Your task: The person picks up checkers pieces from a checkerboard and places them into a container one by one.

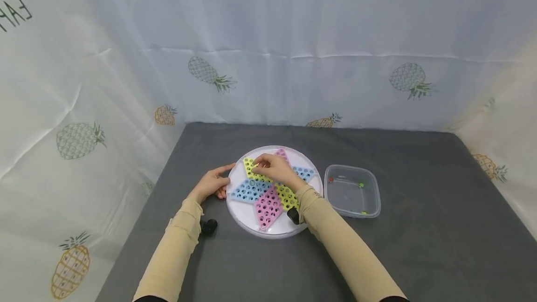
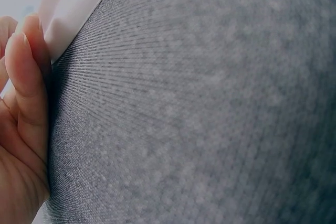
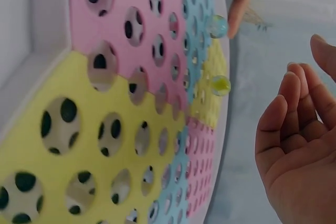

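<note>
Nearest in the head view: two beige sleeves rising from 6 o'clock, a small black wrist camera (image 1: 208, 226) strapped under the left one. Beyond them, a round white Chinese-checkers board (image 1: 274, 191) with a star of yellow, blue and pink perforated triangles, resting on a dark grey table cloth (image 1: 419, 246). Left hand (image 1: 213, 183) set against the board's rim at 9 o'clock, fingers fairly straight, thumb along the edge, nothing clasped. Right hand (image 1: 274, 168) poised over the yellow point at about 11 o'clock of the board, fingers bent downward; whether anything was pinched there could not be told from above. At 3 o'clock of the board, just beside it, a clear plastic container (image 1: 352, 191) with a few small marbles inside. Wide bare cloth at 3 and 6 o'clock; pineapple-print curtain (image 1: 293, 59) closing off 12 o'clock and both sides.

Shown only by the right wrist view: right hand (image 3: 299, 145) loosely cupped, palm bare, holding nothing, and two glass marbles (image 3: 220, 84) seated in holes near the board's far rim. Shown only by the left wrist view: left fingertips (image 2: 23, 77) pressed to the white rim (image 2: 73, 9) where it met the cloth.
</note>
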Tool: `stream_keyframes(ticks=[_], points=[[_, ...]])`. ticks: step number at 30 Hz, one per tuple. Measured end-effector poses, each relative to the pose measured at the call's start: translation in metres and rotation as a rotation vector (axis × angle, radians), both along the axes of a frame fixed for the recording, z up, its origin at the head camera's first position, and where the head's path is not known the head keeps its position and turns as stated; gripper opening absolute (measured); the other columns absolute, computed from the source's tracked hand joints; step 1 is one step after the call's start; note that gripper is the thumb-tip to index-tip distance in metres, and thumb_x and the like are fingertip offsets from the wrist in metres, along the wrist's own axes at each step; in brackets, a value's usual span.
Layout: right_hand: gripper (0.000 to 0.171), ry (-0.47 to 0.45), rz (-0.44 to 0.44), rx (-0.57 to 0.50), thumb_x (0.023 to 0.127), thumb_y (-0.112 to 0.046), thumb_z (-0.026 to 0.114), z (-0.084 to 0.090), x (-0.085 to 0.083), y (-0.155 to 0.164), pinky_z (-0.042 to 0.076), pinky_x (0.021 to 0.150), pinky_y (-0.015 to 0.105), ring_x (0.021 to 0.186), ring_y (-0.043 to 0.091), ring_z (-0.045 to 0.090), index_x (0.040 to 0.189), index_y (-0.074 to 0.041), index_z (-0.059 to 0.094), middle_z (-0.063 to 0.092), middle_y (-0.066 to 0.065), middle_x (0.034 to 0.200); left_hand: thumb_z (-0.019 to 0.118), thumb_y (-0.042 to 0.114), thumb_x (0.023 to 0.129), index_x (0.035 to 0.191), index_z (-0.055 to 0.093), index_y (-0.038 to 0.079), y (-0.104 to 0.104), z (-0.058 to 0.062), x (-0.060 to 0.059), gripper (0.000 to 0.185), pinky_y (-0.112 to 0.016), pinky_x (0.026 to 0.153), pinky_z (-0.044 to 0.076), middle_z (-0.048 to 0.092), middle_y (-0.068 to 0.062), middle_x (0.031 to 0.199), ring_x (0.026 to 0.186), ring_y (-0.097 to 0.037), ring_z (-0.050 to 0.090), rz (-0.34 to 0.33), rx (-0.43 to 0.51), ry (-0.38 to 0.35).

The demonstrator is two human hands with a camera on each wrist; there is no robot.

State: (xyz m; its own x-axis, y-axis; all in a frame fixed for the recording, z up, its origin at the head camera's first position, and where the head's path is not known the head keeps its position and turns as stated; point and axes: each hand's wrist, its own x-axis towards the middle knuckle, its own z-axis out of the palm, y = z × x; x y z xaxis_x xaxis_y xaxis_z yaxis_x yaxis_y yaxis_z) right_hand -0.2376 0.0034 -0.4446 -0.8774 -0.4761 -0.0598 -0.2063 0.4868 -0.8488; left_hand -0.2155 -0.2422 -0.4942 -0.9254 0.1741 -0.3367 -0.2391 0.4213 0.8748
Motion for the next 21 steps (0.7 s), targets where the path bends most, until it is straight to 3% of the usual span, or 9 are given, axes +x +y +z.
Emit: stream_keyframes(ticks=[21], points=[[0.027, -0.039, 0.09, 0.164, 0.084, -0.028, 0.067, -0.024, -0.005, -0.014, 0.044, 0.07, 0.021, 0.076, 0.01, 0.053, 0.106, -0.013, 0.066, 0.062, 0.0, 0.088, 0.053, 0.011, 0.089, 0.143, 0.037, 0.022, 0.0, -0.005, -0.003, 0.058, -0.024, 0.045, 0.048, 0.051, 0.002, 0.051, 0.042, -0.008, 0.051, -0.002, -0.004, -0.004]])
